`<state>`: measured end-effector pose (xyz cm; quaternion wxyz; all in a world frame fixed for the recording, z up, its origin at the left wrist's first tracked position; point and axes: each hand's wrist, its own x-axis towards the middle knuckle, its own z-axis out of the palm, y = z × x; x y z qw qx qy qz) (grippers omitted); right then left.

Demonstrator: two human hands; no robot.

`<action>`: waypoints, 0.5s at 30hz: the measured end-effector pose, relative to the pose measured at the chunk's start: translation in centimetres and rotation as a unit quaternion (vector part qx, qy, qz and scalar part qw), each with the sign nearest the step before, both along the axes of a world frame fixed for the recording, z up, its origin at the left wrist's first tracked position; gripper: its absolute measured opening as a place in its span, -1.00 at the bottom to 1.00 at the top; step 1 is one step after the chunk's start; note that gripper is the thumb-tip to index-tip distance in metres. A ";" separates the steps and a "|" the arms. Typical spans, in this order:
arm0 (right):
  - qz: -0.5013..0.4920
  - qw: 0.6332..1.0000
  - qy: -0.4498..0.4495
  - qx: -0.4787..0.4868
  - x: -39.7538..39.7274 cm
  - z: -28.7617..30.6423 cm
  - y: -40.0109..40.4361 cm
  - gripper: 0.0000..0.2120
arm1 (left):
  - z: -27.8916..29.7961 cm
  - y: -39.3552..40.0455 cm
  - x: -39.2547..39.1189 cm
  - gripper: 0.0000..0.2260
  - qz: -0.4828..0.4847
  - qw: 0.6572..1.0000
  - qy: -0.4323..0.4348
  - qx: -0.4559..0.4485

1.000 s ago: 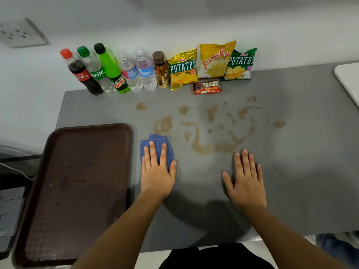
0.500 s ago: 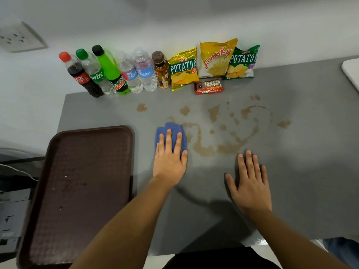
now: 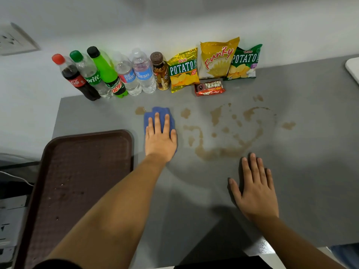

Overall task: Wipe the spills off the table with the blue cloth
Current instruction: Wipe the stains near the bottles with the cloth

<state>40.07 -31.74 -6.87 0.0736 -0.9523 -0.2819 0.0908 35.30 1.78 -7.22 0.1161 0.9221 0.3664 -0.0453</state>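
Note:
A small blue cloth (image 3: 150, 117) lies on the grey table (image 3: 310, 171), pressed flat under my left hand (image 3: 159, 138), whose fingers are spread over it. A small brown spill (image 3: 139, 110) touches the cloth's far left corner. More brown spills (image 3: 219, 150) spread in streaks and blots to the right of the cloth, up to a blot (image 3: 288, 125) at the far right. My right hand (image 3: 254, 191) rests flat and open on the table, just in front of the big streak, holding nothing.
A dark brown tray (image 3: 77, 191) lies left of the cloth. Several drink bottles (image 3: 108, 74) and snack bags (image 3: 217, 59) line the wall at the back, with a red snack bar (image 3: 210, 87) in front. A white object (image 3: 352, 68) sits at the right edge.
My left hand has pushed the cloth away from me toward the bottles, and the blot near the tray's corner is gone. My right hand has stayed put.

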 end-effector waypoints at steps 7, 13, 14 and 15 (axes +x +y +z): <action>0.002 1.000 0.005 -0.003 0.0 0.4 0.2 -0.24 | 0.2 -3.8 -0.7 -0.42 -0.070 0.998 -0.003 0.005; -0.001 1.000 0.007 -0.006 0.0 0.5 0.2 -0.25 | 0.0 -4.3 -4.7 -0.40 -0.018 0.999 -0.019 0.028; 0.000 1.000 0.007 -0.009 0.0 0.4 0.2 -0.25 | 0.0 -3.9 -4.9 -0.39 -0.010 0.999 -0.019 0.034; -0.001 1.000 0.005 -0.010 0.0 0.4 0.1 -0.25 | 0.0 -3.5 -4.9 -0.39 -0.003 0.999 -0.016 0.038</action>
